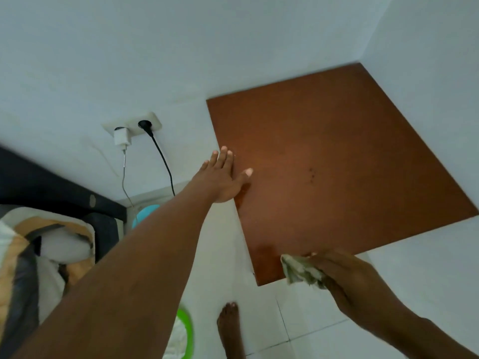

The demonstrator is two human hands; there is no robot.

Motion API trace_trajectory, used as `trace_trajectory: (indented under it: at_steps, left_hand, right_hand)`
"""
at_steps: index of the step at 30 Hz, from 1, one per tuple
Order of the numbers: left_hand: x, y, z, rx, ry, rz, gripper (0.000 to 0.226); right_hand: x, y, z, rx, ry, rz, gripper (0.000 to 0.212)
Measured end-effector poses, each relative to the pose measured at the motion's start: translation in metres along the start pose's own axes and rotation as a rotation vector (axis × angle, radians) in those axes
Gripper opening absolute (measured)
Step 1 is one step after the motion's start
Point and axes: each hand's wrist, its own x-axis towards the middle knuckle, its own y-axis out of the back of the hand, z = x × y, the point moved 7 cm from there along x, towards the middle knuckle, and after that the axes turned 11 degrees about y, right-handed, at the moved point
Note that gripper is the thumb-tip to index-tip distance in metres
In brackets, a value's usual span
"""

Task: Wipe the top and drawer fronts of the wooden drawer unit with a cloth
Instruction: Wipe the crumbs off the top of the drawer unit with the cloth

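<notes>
Both forearms bare, no sleeves (none in view); one bare foot [229, 330] below.

**Left arm stretched out flat, right hand closed in a fist-like grip**

The left arm runs long and bare from the lower left corner up toward the middle, elbow nearly straight. Its left hand [224, 177] lies open, palm down, fingers held together and extended, thumb spread out to the right. The right forearm enters from the lower right corner, also bare, angled up and to the left. The right hand [344, 274] is seen from the back, knuckles toward the camera, fingers curled under and bunched tight around what it grips; one fingertip shows at its upper edge. A bare foot [229, 326] stands below, between the two arms, toes pointing up the frame.
</notes>
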Motion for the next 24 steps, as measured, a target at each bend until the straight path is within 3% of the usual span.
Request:
trace_trajectory:
  at_steps: [4, 7, 9, 13, 15, 17, 20, 24]
  left_hand:
    - [0.002, 0.0, -0.018, 0.001, -0.079, 0.1, 0.094]
    - [0.005, -0.003, -0.048, -0.114, -0.021, 0.106, 0.09]
    - [0.006, -0.007, -0.054, -0.179, -0.032, 0.07, 0.083]
    - [0.003, -0.025, -0.032, -0.335, -0.116, -0.037, 0.073]
    - [0.004, -0.035, -0.031, -0.405, -0.12, -0.055, 0.074]
    - [0.008, -0.038, -0.034, -0.435, -0.138, -0.066, 0.072]
    - [0.014, -0.035, -0.039, -0.403, -0.188, -0.089, 0.066]
    - [0.016, -0.033, -0.04, -0.387, -0.188, -0.118, 0.072]
  right_hand:
    - [0.096, 0.052, 0.033, -0.013, -0.037, 0.181, 0.033]
    - [0.206, 0.059, 0.055, -0.038, -0.005, 0.224, 0.025]
    - [0.281, 0.045, 0.07, -0.064, 0.022, 0.209, 0.026]
    - [0.399, 0.005, 0.108, -0.074, -0.103, 0.087, 0.03]
    - [0.419, -0.032, 0.125, -0.097, -0.11, -0.04, 0.027]
    - [0.412, -0.069, 0.135, -0.098, -0.127, -0.133, 0.039]
    - [0.399, -0.087, 0.13, -0.108, -0.104, -0.086, 0.051]
    - [0.372, -0.077, 0.118, -0.057, -0.09, -0.038, 0.05]
